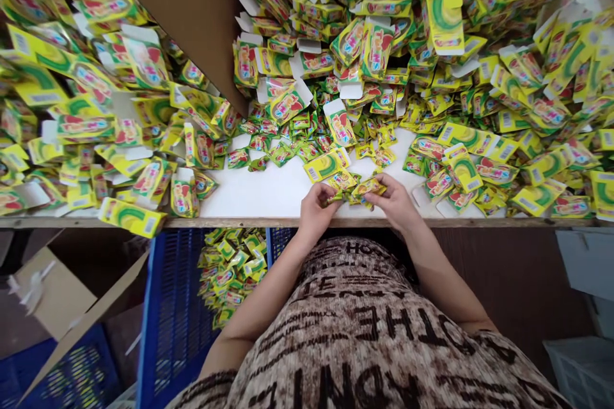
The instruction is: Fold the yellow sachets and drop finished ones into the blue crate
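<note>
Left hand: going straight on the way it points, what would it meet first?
Most likely the small yellow packets just ahead of the left hand; depth is unclear, so it may already be touching them.

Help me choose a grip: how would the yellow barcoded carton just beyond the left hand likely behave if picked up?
The yellow barcoded carton is probably light, being small and seemingly made of card. The white flap at its end looks thin, so hard squeezing might crease it. Its flat faces should discourage rolling.

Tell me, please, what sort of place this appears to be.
Probably a packing workshop: yellow cartons lie heaped on a white worktable, and a blue crate below holds many small packs.
</note>
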A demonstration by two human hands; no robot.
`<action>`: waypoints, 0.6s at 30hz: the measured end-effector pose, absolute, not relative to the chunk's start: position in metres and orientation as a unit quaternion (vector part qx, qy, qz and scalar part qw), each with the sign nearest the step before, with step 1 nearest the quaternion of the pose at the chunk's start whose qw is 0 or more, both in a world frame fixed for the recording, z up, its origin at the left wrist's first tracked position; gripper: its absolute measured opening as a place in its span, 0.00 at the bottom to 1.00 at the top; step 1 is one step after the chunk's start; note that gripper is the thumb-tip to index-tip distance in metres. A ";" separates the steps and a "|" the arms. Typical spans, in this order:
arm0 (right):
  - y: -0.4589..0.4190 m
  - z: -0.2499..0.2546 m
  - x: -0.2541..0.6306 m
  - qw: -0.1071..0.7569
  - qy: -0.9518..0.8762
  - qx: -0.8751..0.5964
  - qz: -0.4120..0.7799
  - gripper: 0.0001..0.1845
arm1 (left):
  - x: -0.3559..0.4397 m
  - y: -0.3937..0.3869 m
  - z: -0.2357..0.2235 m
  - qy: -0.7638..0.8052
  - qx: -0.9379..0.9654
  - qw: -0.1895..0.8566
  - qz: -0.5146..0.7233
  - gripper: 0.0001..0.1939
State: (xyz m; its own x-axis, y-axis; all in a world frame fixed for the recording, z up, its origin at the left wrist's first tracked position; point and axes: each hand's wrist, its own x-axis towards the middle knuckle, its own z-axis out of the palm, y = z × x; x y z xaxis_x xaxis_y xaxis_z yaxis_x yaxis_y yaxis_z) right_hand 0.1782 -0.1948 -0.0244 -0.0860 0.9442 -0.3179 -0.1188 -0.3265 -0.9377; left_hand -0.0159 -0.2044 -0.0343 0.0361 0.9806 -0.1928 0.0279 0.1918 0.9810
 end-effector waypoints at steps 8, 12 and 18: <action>-0.201 -0.038 0.155 0.436 -0.411 -0.546 0.585 0.17 | -0.008 -0.210 -0.018 0.464 0.306 0.729 0.399 0.20; -0.200 -0.040 0.174 0.404 -0.439 -0.555 0.580 0.18 | -0.009 -0.207 -0.024 0.481 0.346 0.714 0.374 0.23; -0.199 -0.034 0.184 0.458 -0.420 -0.584 0.523 0.15 | 0.000 -0.201 -0.038 0.544 0.372 0.628 0.413 0.19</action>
